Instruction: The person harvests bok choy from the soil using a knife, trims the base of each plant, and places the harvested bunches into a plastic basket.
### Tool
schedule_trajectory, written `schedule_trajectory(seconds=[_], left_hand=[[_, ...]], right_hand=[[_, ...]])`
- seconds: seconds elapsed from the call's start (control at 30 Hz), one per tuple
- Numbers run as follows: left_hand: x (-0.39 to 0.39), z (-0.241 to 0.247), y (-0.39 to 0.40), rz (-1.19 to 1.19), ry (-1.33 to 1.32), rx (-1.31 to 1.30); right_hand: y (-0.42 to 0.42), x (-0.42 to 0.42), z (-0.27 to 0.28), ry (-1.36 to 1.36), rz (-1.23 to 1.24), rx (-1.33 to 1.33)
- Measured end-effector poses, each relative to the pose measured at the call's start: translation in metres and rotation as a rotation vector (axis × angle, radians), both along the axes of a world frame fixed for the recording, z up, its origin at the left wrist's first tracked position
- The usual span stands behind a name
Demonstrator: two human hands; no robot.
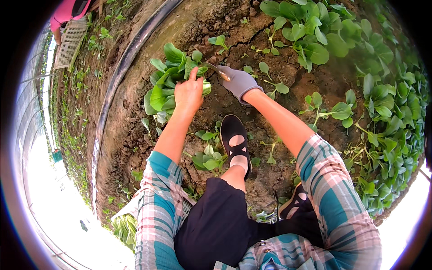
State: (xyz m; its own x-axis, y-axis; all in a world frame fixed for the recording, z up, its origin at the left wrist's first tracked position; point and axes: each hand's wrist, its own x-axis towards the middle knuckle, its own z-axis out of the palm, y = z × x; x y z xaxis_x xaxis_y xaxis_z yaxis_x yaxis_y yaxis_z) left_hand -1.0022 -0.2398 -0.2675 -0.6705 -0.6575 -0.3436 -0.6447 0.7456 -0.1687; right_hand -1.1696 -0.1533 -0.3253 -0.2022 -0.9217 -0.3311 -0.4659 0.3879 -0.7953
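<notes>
My left hand (189,91), bare, grips a bunch of leafy greens (164,88) with spoon-shaped leaves and pale green stalks. The stalk ends stick out past its fingers on the right. In a grey glove, my right hand (238,81) is closed around the handle of a knife (222,75). The blade points up and left, its tip close to the leaves above my left hand; whether it touches them I cannot tell. Below both hands lies cracked brown soil (216,101). A small seedling (220,42) grows just above the knife.
A dense bed of greens (388,98) fills the right side. A black hose (116,72) curves along the left. Another person (69,11) in pink is beside a plastic crate (71,43) at upper left. Cut greens (124,229) lie near my left elbow. My shoe (235,141) stands among small plants.
</notes>
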Motion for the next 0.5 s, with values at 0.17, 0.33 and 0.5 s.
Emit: schedule_trajectory(seconds=[0.17, 0.33, 0.5], left_hand=[[0.008, -0.007, -0.006, 0.011, -0.001, -0.036], [0.012, -0.002, -0.019, 0.031, -0.006, 0.0], [0.022, -0.009, -0.02, 0.017, 0.022, -0.025]], right_hand=[[-0.004, -0.009, -0.005, 0.119, 0.08, 0.007], [-0.01, -0.017, -0.002, 0.162, 0.149, 0.075], [-0.005, -0.01, 0.006, 0.127, 0.142, 0.105]])
